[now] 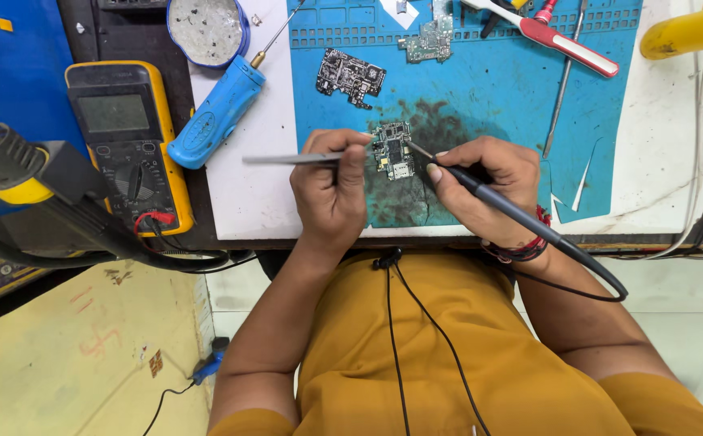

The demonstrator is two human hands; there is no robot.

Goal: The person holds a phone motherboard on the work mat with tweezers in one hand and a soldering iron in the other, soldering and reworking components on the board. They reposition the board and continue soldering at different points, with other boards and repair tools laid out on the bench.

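Centre frame, small green circuit board [392, 150] lay on the blue work mat [480, 97], on a dark stained patch, long axis roughly up-down in the pic. Left hand [331, 190] was closed in a pinch round metal tweezers [291, 159]; these lay horizontal, tail end pointing frame-left, tips at the board's left edge. Right hand [480, 190] gripped a black soldering iron [521, 214] like a pen, fingers tight round the barrel; its long axis ran diagonally, tip pointing up-left onto the board's right side, cord end trailing to lower right. Labels etc.: yellow-cased multimeter [125, 137] w/ grey screen & round dial stood at left, red plug at its base. Blue handheld tool [218, 113] lay tilted just right of it, thin tip toward upper right. Round tin [206, 28] sat at upper centre-left. 2 more boards [350, 77] lay on the mat above the hands. Red-handled tool [569, 44] lay upper right.
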